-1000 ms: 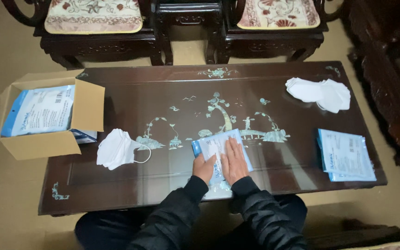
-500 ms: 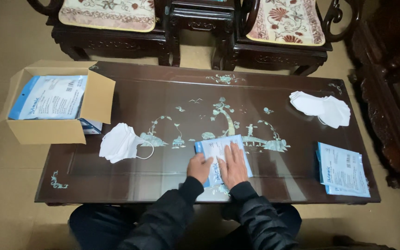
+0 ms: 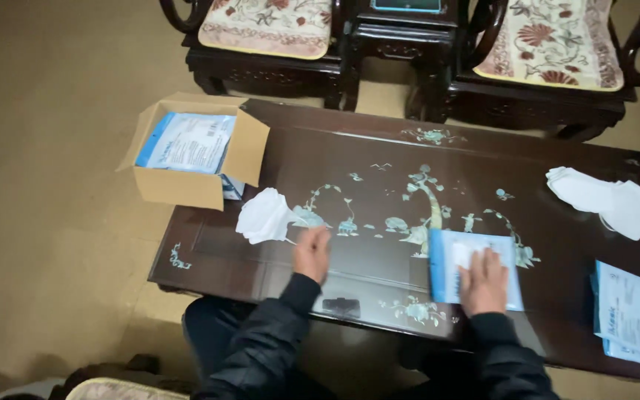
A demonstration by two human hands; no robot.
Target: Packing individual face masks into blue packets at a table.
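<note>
My right hand [image 3: 483, 280] lies flat on a blue and white flat packet [image 3: 453, 261] on the dark inlaid table [image 3: 379, 200], pressing it down. My left hand [image 3: 312, 253] is over the table to the left, fingers loosely apart, holding nothing. It is close to a small stack of white folded masks [image 3: 264, 215] and stops just short of touching them.
An open cardboard box [image 3: 194, 159] holding blue and white packets sits on the table's left corner. More white masks [image 3: 609, 200] lie at the far right, with a stack of packets [image 3: 635, 315] at the right front edge. Carved chairs with floral cushions [image 3: 272, 26] stand behind.
My left hand has left the packet and moved left toward the white masks. My right hand stays on the packet. The view has shifted to the left.
</note>
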